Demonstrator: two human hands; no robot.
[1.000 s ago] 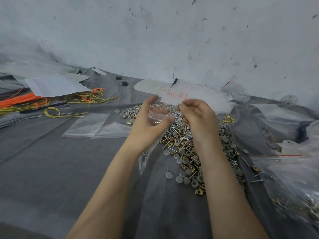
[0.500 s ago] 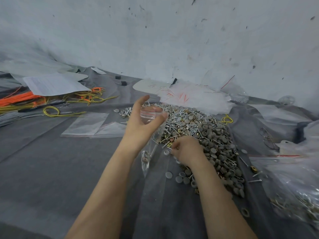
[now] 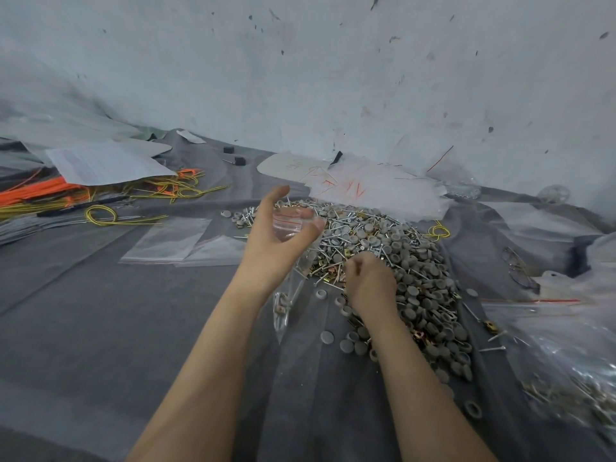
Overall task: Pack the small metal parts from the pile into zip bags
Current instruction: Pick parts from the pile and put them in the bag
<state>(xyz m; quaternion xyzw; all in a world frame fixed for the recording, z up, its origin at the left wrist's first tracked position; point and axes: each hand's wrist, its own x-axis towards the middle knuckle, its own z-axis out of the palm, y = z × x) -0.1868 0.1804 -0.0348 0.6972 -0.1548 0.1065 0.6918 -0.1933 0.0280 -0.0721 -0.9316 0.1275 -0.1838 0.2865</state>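
Clear plastic of the zip bag [image 3: 289,224] is gripped at its mouth by the left hand [image 3: 276,243], and the mouth is held open at the left edge of the pile [image 3: 416,261]. The bottom of it hangs to the worktop [image 3: 100,328]. The right hand [image 3: 370,285] is set on the pile with fingers curled; whether parts are already pinched cannot be told. Filling seems to be in hand: next, parts must be lifted and dropped into the mouth. Spare bags [image 3: 166,240] and wires [image 3: 100,195] lie to the left, well apart from this path.

pile [image 3: 410,261]: grey caps, screws, brass clips | zip bag [image 3: 287,225]: clear, hanging upright
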